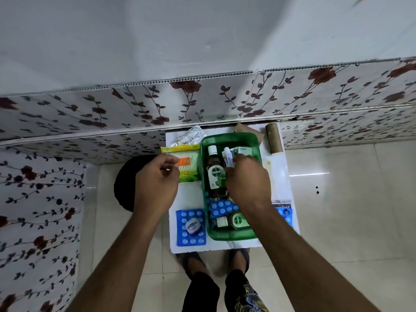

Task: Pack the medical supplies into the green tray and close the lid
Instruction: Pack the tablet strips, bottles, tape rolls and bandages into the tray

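The green tray (225,235) stands on a small white table (191,247). Inside it lie a tall Dettol bottle (215,174), a blue blister pack (221,208) and a small Dettol bottle (236,221). My right hand (247,181) is inside the tray, shut on a white tube (228,157) next to small boxes (244,150). My left hand (157,183) hovers over a yellow-green packet (190,163) left of the tray, its fingers curled and holding nothing. Another blue blister pack (191,228) with a small roll of tape (192,227) on it lies at the front left.
A clear foil pouch (189,136) lies at the table's back left. A brown cardboard roll (274,138) lies at the back right, and a blue packet (286,213) at the right edge. A black round object (123,183) sits left of the table. My feet (213,260) are under the front edge.
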`<state>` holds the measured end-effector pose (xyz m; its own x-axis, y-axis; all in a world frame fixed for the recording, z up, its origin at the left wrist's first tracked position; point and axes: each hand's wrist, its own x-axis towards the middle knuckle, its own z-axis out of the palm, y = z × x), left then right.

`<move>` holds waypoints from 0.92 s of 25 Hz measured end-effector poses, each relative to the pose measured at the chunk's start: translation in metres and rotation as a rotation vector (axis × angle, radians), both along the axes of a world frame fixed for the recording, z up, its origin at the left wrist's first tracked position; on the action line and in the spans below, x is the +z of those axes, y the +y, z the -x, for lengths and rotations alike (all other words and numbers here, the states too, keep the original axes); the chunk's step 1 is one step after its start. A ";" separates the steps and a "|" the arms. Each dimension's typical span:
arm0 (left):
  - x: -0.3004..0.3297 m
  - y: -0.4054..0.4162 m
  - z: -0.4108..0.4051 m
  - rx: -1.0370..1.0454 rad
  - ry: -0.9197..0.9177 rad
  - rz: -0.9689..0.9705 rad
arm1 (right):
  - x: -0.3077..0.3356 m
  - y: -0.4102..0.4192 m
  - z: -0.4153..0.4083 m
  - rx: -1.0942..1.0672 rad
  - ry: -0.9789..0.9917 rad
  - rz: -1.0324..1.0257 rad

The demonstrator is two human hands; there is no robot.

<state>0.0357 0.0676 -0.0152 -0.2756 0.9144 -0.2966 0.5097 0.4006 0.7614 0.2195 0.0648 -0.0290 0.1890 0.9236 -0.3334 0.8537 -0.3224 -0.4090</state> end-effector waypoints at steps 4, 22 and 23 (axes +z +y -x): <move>-0.023 -0.011 0.023 -0.034 0.024 0.010 | -0.014 0.012 0.011 0.124 -0.156 -0.013; -0.059 -0.106 0.011 -0.531 0.285 0.251 | -0.054 -0.037 -0.102 -0.443 0.221 0.246; -0.062 -0.108 0.010 -0.529 0.309 0.231 | -0.059 -0.036 -0.100 -0.448 0.224 0.221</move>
<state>0.0260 -0.0402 -0.0773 0.0900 0.8721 -0.4810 0.8646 0.1713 0.4723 0.3198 0.0291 -0.0883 0.4500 0.6724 -0.5877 0.5125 -0.7334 -0.4467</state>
